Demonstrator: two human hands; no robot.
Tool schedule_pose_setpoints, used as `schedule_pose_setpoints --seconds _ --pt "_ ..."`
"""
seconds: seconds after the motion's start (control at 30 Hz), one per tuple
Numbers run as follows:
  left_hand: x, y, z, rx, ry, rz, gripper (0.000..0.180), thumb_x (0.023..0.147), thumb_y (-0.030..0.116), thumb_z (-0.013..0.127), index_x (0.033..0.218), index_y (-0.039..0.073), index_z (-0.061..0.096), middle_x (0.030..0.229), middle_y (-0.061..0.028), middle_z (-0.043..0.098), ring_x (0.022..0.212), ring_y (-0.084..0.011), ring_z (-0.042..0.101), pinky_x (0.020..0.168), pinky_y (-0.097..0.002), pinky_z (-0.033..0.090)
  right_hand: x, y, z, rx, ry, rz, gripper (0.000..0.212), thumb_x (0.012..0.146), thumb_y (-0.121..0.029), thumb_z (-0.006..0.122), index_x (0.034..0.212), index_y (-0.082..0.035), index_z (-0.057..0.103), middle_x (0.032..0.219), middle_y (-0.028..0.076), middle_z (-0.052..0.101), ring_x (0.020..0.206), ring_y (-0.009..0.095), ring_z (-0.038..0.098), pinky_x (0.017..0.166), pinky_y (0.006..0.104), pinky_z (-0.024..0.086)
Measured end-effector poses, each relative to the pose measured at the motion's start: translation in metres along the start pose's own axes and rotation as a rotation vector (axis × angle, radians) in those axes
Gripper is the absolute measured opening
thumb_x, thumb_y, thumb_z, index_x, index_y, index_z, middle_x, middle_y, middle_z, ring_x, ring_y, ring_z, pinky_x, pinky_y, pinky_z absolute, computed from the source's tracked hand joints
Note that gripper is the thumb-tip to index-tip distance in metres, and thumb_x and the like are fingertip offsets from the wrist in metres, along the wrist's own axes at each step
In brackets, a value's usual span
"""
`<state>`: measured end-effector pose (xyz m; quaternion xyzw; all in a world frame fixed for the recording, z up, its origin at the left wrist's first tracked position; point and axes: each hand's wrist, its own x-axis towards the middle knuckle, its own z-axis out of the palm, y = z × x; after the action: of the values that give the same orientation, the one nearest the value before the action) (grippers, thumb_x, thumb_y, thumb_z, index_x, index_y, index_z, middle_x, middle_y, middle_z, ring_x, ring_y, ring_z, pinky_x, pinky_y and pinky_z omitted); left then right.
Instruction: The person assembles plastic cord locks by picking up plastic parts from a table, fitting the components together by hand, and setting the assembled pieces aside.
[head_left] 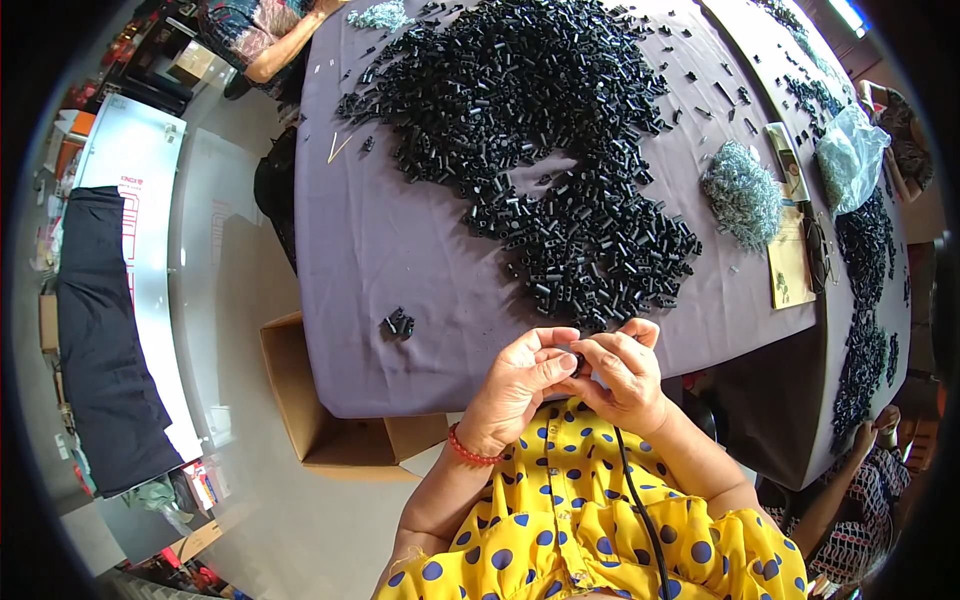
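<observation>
My left hand [532,372] and my right hand [622,375] meet at the near edge of the cloth-covered table. Between the fingertips of both is a small black part [580,364], mostly hidden by the fingers, and both hands are closed on it. Just beyond them spreads a large heap of small black cylindrical parts [610,260]. Off to the left lies a small separate cluster of the same black parts [397,323]. A pile of small silvery metal pieces [742,195] sits on the right side of the cloth.
An open cardboard box [345,440] stands below the table's near left corner. Right of the metal pile are a yellow card [790,265], eyeglasses [820,255] and a clear plastic bag [852,155]. Other people sit at the far left [265,45] and right [850,510].
</observation>
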<state>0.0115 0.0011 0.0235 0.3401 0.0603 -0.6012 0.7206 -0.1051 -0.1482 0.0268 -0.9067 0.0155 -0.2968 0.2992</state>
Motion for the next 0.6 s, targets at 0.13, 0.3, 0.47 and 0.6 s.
schedule_pose_setpoints --seconds 0.13,0.3,0.47,0.6 --pt "0.002 0.0 -0.003 -0.034 -0.027 -0.039 0.038 0.1 0.007 0.067 0.133 -0.001 0.05 0.113 -0.008 0.067 0.102 -0.0133 0.068 0.092 -0.029 0.059 -0.003 0.0 0.001 -0.012 -0.004 -0.025 0.05 0.073 -0.022 0.086 0.114 -0.003 0.067 0.093 0.001 0.067 0.078 0.016 0.061 0.088 0.0392 0.035" --pt "0.002 0.0 -0.002 -0.049 -0.02 -0.041 0.036 0.1 0.009 0.067 0.132 -0.001 0.052 0.112 -0.0079 0.068 0.1 -0.0138 0.069 0.089 -0.0288 0.059 0.0 -0.001 0.0 -0.049 -0.064 0.005 0.048 0.076 -0.025 0.084 0.115 -0.004 0.067 0.091 0.001 0.067 0.079 0.016 0.063 0.093 0.0418 0.036" --pt "0.002 -0.005 -0.013 -0.011 0.01 0.012 0.036 0.1 0.008 0.065 0.133 0.002 0.052 0.117 -0.0068 0.067 0.105 -0.015 0.067 0.096 -0.033 0.057 0.005 -0.002 0.0 -0.078 -0.207 0.059 0.063 0.079 -0.032 0.083 0.131 -0.003 0.061 0.099 0.001 0.068 0.096 0.018 0.065 0.1 0.0466 0.037" --pt "-0.007 -0.003 -0.013 0.283 0.198 0.248 0.04 0.098 0.008 0.07 0.133 0.001 0.052 0.103 -0.0038 0.065 0.093 -0.0117 0.065 0.083 -0.0268 0.056 0.005 0.001 -0.008 -0.075 -0.253 0.112 0.066 0.084 -0.029 0.079 0.14 -0.001 0.056 0.103 0.007 0.068 0.102 0.022 0.063 0.1 0.0459 0.037"
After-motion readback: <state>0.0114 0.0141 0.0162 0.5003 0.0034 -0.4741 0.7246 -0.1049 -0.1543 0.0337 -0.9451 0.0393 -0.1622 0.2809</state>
